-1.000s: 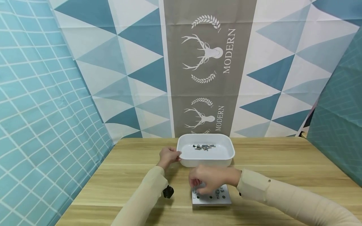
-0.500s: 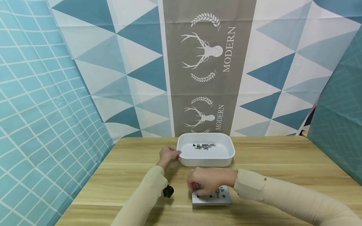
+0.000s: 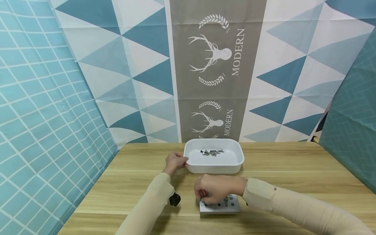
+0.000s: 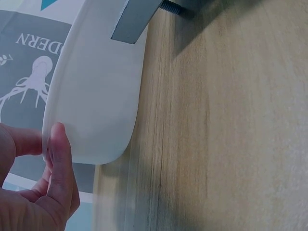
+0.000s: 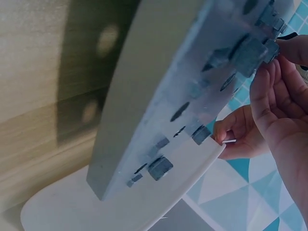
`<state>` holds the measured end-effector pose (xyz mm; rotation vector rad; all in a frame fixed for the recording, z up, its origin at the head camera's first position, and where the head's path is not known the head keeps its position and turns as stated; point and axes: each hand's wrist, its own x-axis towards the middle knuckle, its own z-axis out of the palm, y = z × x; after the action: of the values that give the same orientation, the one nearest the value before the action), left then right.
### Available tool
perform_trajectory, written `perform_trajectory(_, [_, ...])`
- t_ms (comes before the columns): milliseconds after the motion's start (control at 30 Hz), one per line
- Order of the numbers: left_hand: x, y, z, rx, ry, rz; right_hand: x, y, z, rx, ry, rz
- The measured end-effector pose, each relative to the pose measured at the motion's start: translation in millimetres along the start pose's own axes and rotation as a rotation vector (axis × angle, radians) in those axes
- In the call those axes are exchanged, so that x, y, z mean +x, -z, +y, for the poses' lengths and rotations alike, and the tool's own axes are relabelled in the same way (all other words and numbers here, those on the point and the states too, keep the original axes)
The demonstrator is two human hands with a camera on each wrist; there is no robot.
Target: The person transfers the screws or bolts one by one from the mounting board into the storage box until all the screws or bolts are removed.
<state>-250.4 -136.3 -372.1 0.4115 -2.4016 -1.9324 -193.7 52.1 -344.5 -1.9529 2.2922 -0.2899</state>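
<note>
My left hand (image 3: 175, 161) pinches the left rim of a white plastic tray (image 3: 214, 169), thumb on one side and fingers on the other, as the left wrist view also shows. Several small screws (image 3: 212, 152) lie inside it. Nearer to me stands a silver metal plate (image 3: 220, 209) with holes and bolts in its top. My right hand (image 3: 212, 188) is over the plate's left part. In the right wrist view its thumb and fingers pinch a bolt (image 5: 270, 51) at the plate's face. The hand hides much of the plate from above.
A black object (image 3: 174, 199) shows beside the left sleeve. Below the plate, a threaded bolt end (image 4: 171, 6) sticks out. The wooden table (image 3: 293, 176) meets a patterned cloth (image 3: 152, 81) behind the tray.
My right hand has shifted slightly left and steadied over the plate since a second ago, then stays nearly still. My left hand and the tray stay put.
</note>
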Motion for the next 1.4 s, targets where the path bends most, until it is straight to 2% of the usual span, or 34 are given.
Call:
perform_trajectory(267, [5.4,-1.1,-0.5,0.013,0.032,-0.001,-2.5,-1.6,0.9,0.022,0.001,0.044])
perform_trajectory(833, [1.1,1.8,2.7,0.015,0.005,-0.004,-3.3,6.8,0.5,0.048,-0.018,0.061])
perform_trajectory(1400, [-2.8,1.0,2.2,0.008,0.007,-0.009,-10.4,12.3,3.2,0.068,-0.025,0.149])
